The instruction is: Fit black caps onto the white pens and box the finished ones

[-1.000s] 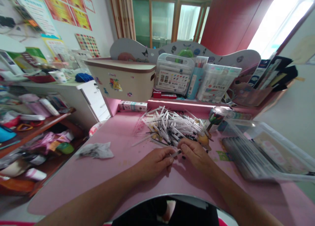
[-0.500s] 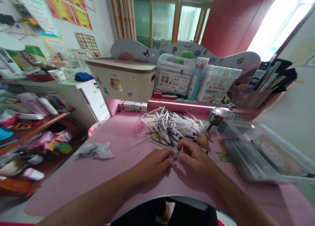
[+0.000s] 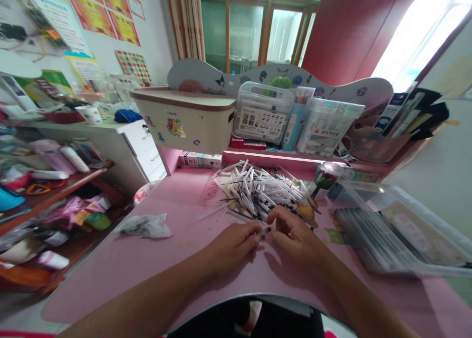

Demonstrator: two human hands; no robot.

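Above the pink desk, my left hand (image 3: 239, 244) pinches a short, pale see-through pen tube (image 3: 262, 233) between thumb and fingers. Its dark end points toward my right hand (image 3: 293, 235). That hand is curled, thumb and forefinger apart close around the dark end, which shows between them; contact is hard to make out. Just beyond both hands lies a loose heap of white and black pen parts (image 3: 261, 183), mostly thin tubes and sticks. To the right, a clear plastic box (image 3: 401, 215) contains a row of grey, pen-like sticks (image 3: 368, 239).
A crumpled tissue (image 3: 147, 226) lies on the pink desk (image 3: 121, 264) at left. A can (image 3: 326, 176) stands right of the heap. Along the back shelf are a lidded cream bin (image 3: 188, 124), a marker case (image 3: 261, 114) and a clear marker box (image 3: 328, 129).
The tube's dark end now shows between my hands, where my right fingers covered it before. My right fingers have loosened slightly; my left hand keeps its pinch. The view shifted a little.
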